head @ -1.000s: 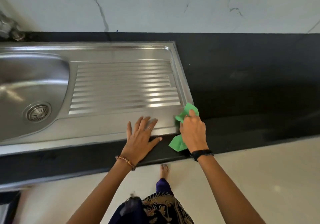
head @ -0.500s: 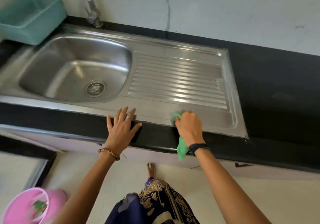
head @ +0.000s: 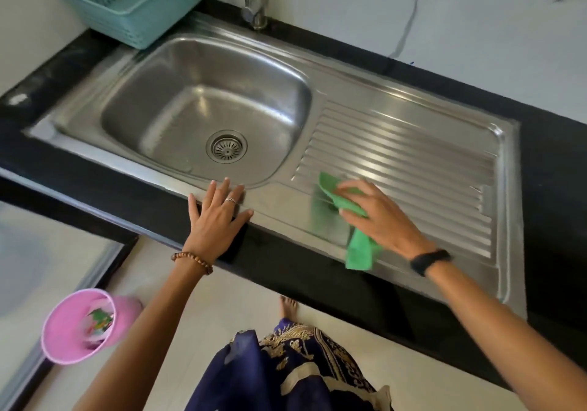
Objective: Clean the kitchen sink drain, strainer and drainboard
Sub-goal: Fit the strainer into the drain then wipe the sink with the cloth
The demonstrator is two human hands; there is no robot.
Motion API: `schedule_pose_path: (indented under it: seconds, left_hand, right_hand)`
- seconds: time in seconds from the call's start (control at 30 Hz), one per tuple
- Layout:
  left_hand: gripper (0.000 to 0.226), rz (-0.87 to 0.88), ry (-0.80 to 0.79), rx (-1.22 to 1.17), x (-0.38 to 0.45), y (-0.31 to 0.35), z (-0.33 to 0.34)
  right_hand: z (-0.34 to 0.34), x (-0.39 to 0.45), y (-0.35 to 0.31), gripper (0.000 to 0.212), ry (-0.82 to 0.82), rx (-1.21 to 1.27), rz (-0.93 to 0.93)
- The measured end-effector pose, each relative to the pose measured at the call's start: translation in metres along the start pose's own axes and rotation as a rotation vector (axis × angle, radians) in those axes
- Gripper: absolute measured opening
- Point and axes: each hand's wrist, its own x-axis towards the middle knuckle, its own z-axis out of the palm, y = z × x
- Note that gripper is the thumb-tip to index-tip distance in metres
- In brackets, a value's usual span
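**Wiping the drainboard near the basin edge**

Right hand (head: 379,217) presses a green cloth (head: 355,220) flat onto the steel drainboard (head: 413,163), at the near-left corner of the ribbed area, roughly 4 o'clock from the strainer (head: 226,147). Fingers are spread over the cloth, pinning it down rather than pinching it; a tail of cloth hangs out under the wrist toward 6 o'clock, over the front rim. Left hand (head: 219,217) is open, fingers apart, palm resting on the front lip of the sink (head: 203,99) at about 6 o'clock from the strainer, holding nothing, probably bracing. The strainer sits in the drain at the basin floor, untouched at this moment. The tap (head: 255,1) is at 12 o'clock, the teal basket (head: 133,1) at 10 o'clock on the black counter (head: 556,163). A pink bin (head: 79,325) stands on the floor at 8 o'clock.

To do this step well, in my judgement: run strokes along the ribs, not across, so the cloth gets into the grooves. Keep the palm flat for even pressure. Tuck in the loose tail so it does not drag over the counter edge. Work toward the basin so any residue ends up in the drain. The far ribs at 2 o'clock and the rim corners still need a pass.
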Motion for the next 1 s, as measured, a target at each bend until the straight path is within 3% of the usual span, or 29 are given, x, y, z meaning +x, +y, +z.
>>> schedule_pose_path:
  seconds: [0.1,0.17,0.27,0.63,0.83,1.0]
  left_hand:
    - [0.056,-0.002,-0.027,0.053,0.008,-0.004,0.001]
    - [0.055,0.004,-0.024,0.070,0.009,-0.007,0.000]
    - [0.049,0.023,-0.007,0.043,0.007,-0.010,-0.003]
    - [0.043,-0.119,0.190,0.033,0.009,-0.036,-0.020]
    - [0.049,-0.163,0.208,0.098,0.015,-0.049,-0.032]
    - [0.045,-0.158,0.187,0.058,0.028,-0.066,-0.047]
  right_hand:
    - [0.006,-0.064,0.040,0.068,-0.273,-0.217,0.002]
    - [0.014,-0.088,0.048,0.058,-0.246,-0.341,-0.058]
    - [0.024,-0.079,0.041,0.051,-0.128,-0.307,-0.125]
    - [0.079,0.074,-0.073,0.039,-0.004,-0.251,-0.383]
    - [0.112,0.159,-0.139,0.035,-0.113,-0.182,-0.386]
    - [0.085,0.110,-0.093,0.038,-0.152,-0.063,-0.382]
